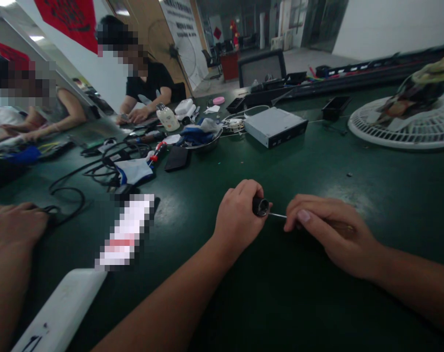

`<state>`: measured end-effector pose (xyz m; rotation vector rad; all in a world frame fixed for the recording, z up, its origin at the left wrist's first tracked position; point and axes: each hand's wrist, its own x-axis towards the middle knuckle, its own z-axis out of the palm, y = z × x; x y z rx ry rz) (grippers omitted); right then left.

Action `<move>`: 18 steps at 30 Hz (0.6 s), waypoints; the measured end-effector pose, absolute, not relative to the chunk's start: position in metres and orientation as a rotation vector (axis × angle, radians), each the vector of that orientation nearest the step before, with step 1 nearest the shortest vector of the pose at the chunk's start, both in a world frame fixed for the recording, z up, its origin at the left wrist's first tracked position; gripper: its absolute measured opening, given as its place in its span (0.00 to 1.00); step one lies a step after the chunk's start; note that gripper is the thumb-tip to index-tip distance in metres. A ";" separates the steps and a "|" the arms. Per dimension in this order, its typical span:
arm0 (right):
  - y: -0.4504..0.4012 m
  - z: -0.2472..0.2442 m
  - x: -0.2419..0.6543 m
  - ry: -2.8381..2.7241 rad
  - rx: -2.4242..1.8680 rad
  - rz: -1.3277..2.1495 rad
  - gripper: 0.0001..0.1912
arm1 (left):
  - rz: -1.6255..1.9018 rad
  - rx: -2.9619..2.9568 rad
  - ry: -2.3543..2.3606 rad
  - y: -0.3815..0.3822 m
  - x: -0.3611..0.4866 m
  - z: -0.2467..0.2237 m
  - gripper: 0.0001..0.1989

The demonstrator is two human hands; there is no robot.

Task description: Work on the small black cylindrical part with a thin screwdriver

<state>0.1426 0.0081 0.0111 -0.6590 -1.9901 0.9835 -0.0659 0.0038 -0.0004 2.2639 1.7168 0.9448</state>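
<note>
My left hand (238,212) is closed around a short black cylinder (260,207), whose hollow-looking round end faces me. Between my two hands runs the thin metal shaft of a screwdriver (277,215), its tip at the lower edge of the cylinder. Whether the tip is inside or only touching, I cannot tell. My right hand (335,230) is wrapped round the screwdriver's brownish handle, which mostly hides in the palm. Both hands are low over the dark green table (299,303).
Another person's hand (16,230) rests at the left, near black cable. A blurred-out screen (128,230) and a long white object (64,303) lie beside my left forearm. Farther back are a metal-cased drive (275,124), a bowl of cloths (210,142) and a white fan grille (398,139). Two people sit opposite.
</note>
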 end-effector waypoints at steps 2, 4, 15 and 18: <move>0.007 0.011 0.142 -1.975 -0.702 0.970 0.17 | 0.927 2.268 1.725 0.004 -0.065 0.000 0.09; 0.006 0.010 0.142 -1.941 -0.765 0.921 0.17 | 0.921 2.274 1.723 0.004 -0.065 0.000 0.08; 0.007 0.010 0.142 -1.993 -0.676 0.975 0.16 | 0.923 2.270 1.734 0.004 -0.066 -0.001 0.09; 0.006 0.010 0.141 -1.946 -0.797 0.892 0.17 | 0.928 2.273 1.718 0.004 -0.066 -0.002 0.08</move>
